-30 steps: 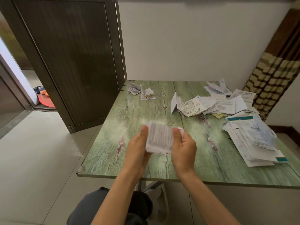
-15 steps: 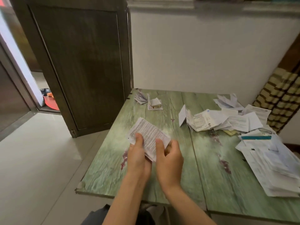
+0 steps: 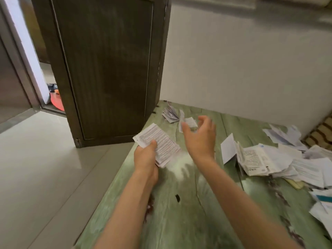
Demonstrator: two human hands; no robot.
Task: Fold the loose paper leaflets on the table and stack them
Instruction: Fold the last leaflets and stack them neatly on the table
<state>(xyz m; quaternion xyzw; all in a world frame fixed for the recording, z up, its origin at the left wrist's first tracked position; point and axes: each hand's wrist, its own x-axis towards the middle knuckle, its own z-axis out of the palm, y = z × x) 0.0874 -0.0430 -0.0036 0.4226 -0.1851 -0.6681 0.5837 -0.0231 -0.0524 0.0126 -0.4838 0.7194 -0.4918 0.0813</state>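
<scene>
My left hand (image 3: 146,159) grips a folded white leaflet (image 3: 160,143) with printed lines, held over the left side of the green table (image 3: 188,212). My right hand (image 3: 201,136) hovers empty above the table with loosely spread fingers, just in front of a small stack of folded leaflets (image 3: 172,114) at the far left corner. A heap of loose unfolded leaflets (image 3: 265,159) lies on the right half of the table.
A dark wooden door (image 3: 107,69) stands open beyond the table's left edge. A white wall (image 3: 242,60) backs the table. More papers (image 3: 321,209) lie at the right edge. A striped cloth (image 3: 321,133) hangs at far right.
My right hand let go of the leaflet and moved forward toward the far stack. My left hand alone now holds the leaflet, carried forward and left.
</scene>
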